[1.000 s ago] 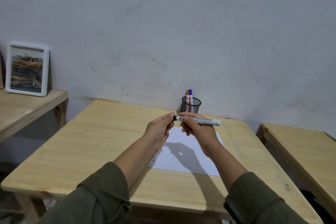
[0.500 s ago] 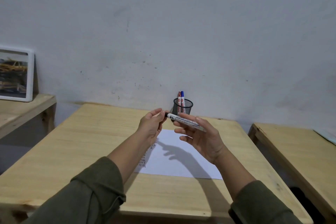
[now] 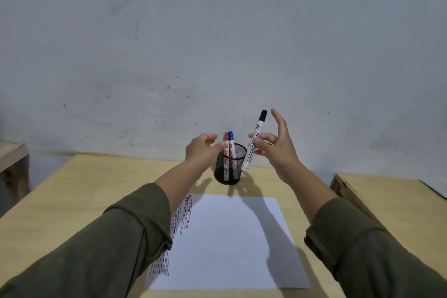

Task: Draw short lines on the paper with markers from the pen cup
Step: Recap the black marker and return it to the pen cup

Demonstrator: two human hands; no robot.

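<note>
A black mesh pen cup (image 3: 230, 167) stands at the back of the wooden table (image 3: 84, 191) and holds a red marker (image 3: 226, 143) and a blue marker (image 3: 231, 143). My right hand (image 3: 278, 152) pinches a white marker with a black cap (image 3: 254, 143), cap up, its lower end beside the cup's right rim; the other fingers are spread. My left hand (image 3: 203, 150) is curled at the cup's left rim, fingertips against the red marker; a grip is unclear. The white paper (image 3: 232, 237) lies in front of the cup, with short lines (image 3: 185, 215) along its left edge.
A second wooden table (image 3: 399, 203) stands close on the right, with a narrow gap between. A wooden bench corner (image 3: 12, 155) shows at far left. The wall rises right behind the cup. My sleeves cover the near left of the paper.
Both hands moved forward from above the paper to the cup. The black-capped marker turned from lying sideways to upright. My left hand came off its cap end and went to the cup's left rim.
</note>
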